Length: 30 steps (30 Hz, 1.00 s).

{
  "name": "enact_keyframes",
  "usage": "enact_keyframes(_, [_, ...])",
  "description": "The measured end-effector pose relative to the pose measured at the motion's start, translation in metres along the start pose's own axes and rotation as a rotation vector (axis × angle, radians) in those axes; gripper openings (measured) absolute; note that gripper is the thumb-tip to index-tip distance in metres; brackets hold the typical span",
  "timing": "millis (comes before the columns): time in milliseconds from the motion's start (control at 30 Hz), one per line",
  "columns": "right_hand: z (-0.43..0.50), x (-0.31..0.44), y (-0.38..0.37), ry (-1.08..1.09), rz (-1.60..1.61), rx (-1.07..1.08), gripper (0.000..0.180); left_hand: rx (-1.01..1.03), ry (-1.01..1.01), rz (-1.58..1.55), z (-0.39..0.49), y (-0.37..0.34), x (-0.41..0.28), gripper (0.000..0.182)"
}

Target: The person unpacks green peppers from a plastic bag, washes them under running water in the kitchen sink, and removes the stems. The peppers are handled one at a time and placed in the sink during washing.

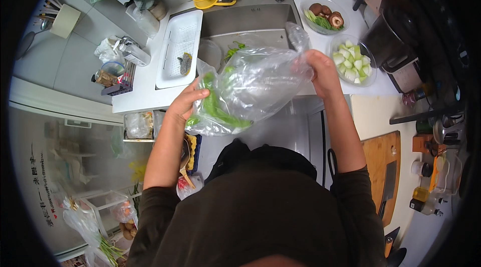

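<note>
A clear plastic bag is stretched between my two hands in front of the sink. Long green peppers lie inside its lower left part. My left hand grips the bag's left side by the peppers, thumb on the outside. At the other end, my right hand holds the gathered plastic near its top. Behind the bag, a few more green peppers rest in the stainless steel sink, beside a round clear bowl that the bag partly hides.
A white drain basket with a scouring sponge sits at the sink's left. To the right stand bowls of mushrooms with greens and cut pale green chunks. A cleaver lies on a wooden cutting board.
</note>
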State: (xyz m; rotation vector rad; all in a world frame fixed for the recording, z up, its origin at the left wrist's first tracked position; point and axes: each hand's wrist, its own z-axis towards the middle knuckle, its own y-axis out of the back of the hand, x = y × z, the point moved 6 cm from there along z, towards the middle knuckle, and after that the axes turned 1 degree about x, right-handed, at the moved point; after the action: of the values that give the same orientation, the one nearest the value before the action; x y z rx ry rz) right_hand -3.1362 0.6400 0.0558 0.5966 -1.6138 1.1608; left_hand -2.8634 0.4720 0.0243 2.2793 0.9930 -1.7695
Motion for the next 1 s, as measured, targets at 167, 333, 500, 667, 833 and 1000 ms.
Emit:
enact_keyframes(167, [0.003, 0.004, 0.011, 0.045, 0.368, -0.183, 0.029, 0.099, -0.079, -0.178, 0.010, -0.001, -0.004, 0.057])
enact_keyframes(333, [0.016, -0.004, -0.022, -0.065, 0.647, 0.058, 0.042, -0.229, -0.005, 0.005, 0.036, 0.035, -0.027, 0.043])
enact_keyframes(500, [0.051, -0.029, -0.046, -0.061, 0.511, 0.138, 0.042, -0.256, -0.015, 0.204, 0.057, 0.051, -0.073, 0.054])
enact_keyframes(667, [0.080, -0.047, -0.061, -0.035, 0.533, 0.027, 0.038, -0.368, -0.064, 0.343, 0.078, 0.086, -0.119, 0.045])
enact_keyframes(833, [0.102, -0.059, -0.068, -0.006, 0.632, 0.080, 0.036, -0.140, -0.024, 0.264, 0.105, 0.120, -0.131, 0.030])
enact_keyframes(1000, [0.119, -0.085, -0.095, -0.143, 0.663, 0.549, 0.038, -0.198, -0.048, 0.103, 0.136, 0.116, -0.127, 0.033])
